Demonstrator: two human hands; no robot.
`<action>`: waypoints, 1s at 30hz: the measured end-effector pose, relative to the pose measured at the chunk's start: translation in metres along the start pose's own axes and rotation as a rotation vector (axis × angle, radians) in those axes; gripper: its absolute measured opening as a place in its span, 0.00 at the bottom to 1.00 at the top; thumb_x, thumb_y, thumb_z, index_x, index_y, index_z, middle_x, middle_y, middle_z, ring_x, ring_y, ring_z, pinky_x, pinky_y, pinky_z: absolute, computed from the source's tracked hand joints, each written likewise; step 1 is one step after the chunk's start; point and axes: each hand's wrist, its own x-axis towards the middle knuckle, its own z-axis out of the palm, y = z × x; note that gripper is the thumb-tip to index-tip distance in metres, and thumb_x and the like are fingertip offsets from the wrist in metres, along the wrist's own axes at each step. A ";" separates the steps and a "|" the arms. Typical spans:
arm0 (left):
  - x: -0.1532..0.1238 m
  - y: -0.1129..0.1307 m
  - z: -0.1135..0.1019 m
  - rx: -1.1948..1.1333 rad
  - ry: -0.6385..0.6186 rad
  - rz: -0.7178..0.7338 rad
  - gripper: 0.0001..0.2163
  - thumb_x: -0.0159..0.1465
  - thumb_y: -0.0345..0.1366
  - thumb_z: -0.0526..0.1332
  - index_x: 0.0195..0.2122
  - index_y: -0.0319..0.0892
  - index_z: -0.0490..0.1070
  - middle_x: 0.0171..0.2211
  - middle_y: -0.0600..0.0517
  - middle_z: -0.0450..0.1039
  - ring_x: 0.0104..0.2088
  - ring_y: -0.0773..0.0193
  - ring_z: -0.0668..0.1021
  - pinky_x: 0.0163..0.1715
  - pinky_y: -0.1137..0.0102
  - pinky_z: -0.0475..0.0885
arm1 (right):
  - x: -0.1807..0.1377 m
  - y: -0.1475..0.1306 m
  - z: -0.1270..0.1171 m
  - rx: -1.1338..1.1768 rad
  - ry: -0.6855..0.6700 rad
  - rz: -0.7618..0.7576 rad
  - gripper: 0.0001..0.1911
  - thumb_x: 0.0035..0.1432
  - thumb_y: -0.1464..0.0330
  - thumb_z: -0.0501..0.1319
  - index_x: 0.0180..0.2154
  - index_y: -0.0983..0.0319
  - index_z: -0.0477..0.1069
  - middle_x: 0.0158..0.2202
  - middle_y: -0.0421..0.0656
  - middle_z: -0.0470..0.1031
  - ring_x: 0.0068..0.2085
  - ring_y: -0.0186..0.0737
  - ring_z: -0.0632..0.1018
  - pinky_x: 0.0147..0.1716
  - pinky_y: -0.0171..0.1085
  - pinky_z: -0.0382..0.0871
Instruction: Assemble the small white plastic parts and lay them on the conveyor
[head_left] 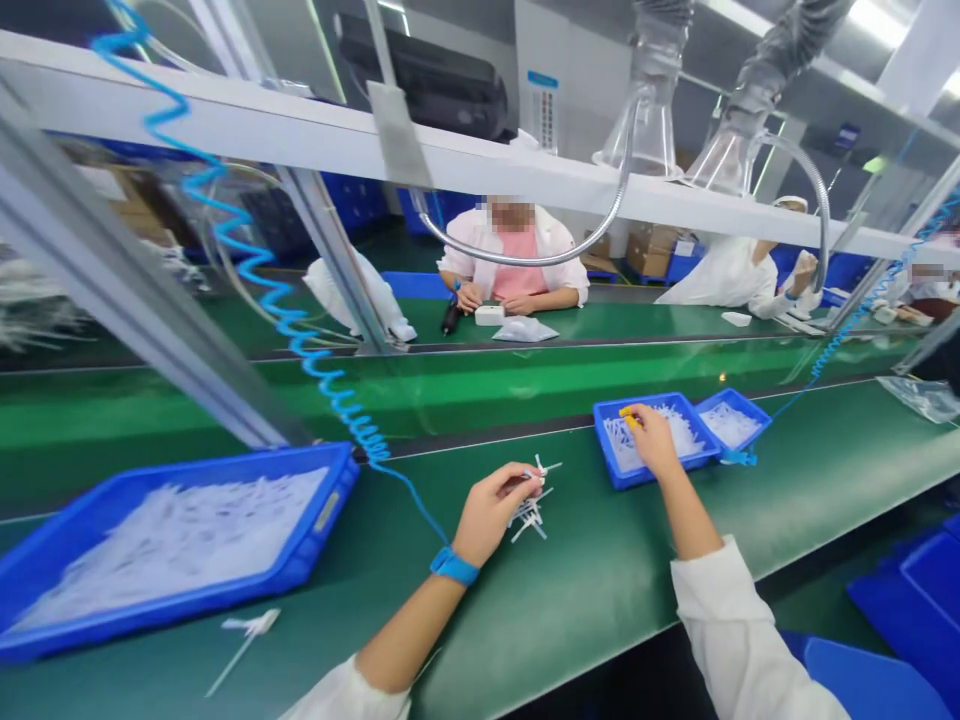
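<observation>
The left hand [491,508] pinches slim white plastic pieces [538,476] at a small pile [529,517] on the green bench [577,600], while the right hand [649,436], fingers bent over the larger right-side blue tray [634,478], grip unclear, would best pick lightly.

The large tray [311,560] is smooth blue plastic with a soft gloss. Beneath it, the green worktop [585,600] is smooth with a dull sheen. Right of the tray, the coiled cord [285,320] is shiny plastic, the slender pieces [529,518] look like white plastic, and the sleeve [731,620] is matt, creased cloth.
</observation>
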 end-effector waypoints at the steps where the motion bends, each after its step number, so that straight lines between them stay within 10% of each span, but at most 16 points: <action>1: -0.002 0.002 0.000 -0.024 -0.001 -0.025 0.14 0.61 0.47 0.71 0.39 0.41 0.81 0.34 0.48 0.82 0.37 0.55 0.84 0.42 0.64 0.82 | -0.001 0.000 0.000 0.012 0.002 0.002 0.12 0.60 0.73 0.59 0.42 0.58 0.79 0.44 0.45 0.84 0.44 0.47 0.82 0.48 0.44 0.74; 18: -0.005 -0.002 0.004 -0.350 0.127 -0.165 0.20 0.53 0.47 0.80 0.40 0.39 0.83 0.43 0.42 0.84 0.41 0.54 0.86 0.50 0.60 0.83 | -0.017 -0.047 -0.008 0.456 0.122 0.069 0.11 0.57 0.63 0.67 0.42 0.59 0.79 0.41 0.47 0.84 0.42 0.48 0.83 0.46 0.46 0.77; 24: 0.002 -0.003 0.001 -0.547 0.255 -0.176 0.24 0.47 0.46 0.83 0.39 0.36 0.82 0.42 0.44 0.83 0.35 0.61 0.84 0.46 0.61 0.84 | -0.036 -0.113 0.061 0.820 -0.190 0.157 0.14 0.54 0.60 0.73 0.41 0.58 0.81 0.37 0.44 0.83 0.36 0.43 0.81 0.35 0.39 0.76; 30: 0.005 -0.005 -0.003 -0.617 0.238 -0.182 0.25 0.48 0.44 0.83 0.43 0.35 0.82 0.38 0.45 0.83 0.39 0.59 0.85 0.51 0.60 0.82 | -0.056 -0.113 0.113 0.975 -0.282 0.331 0.18 0.48 0.61 0.77 0.41 0.58 0.81 0.40 0.45 0.84 0.42 0.46 0.83 0.44 0.43 0.78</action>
